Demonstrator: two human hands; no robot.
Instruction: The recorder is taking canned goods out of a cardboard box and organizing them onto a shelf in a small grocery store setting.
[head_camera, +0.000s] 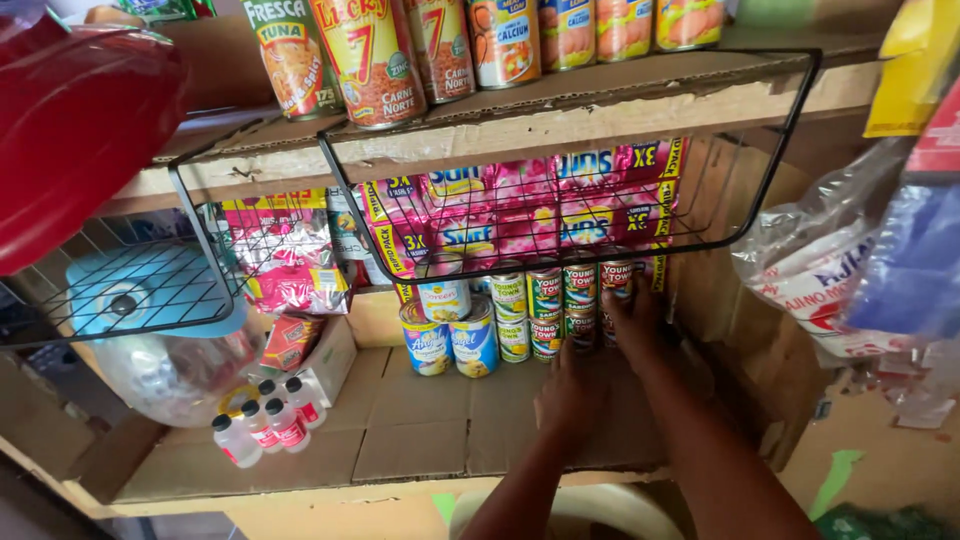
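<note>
My right hand (632, 322) reaches into the lower shelf and touches the stacked small green-and-red cans (578, 300) at the back. My left hand (568, 398) rests flat on the cardboard-lined shelf floor (420, 420), just in front of those cans, holding nothing. To the left of the small cans stand larger blue-and-yellow tins (450, 335). Whether my right hand grips a can is hidden by the fingers.
A black wire basket (560, 150) with pink sachet packs hangs under the upper wooden shelf, which carries tall cans (375, 60). A second wire basket (130, 290) sits left. Small clear bottles (265, 420) stand front left; plastic bags (850, 270) hang right.
</note>
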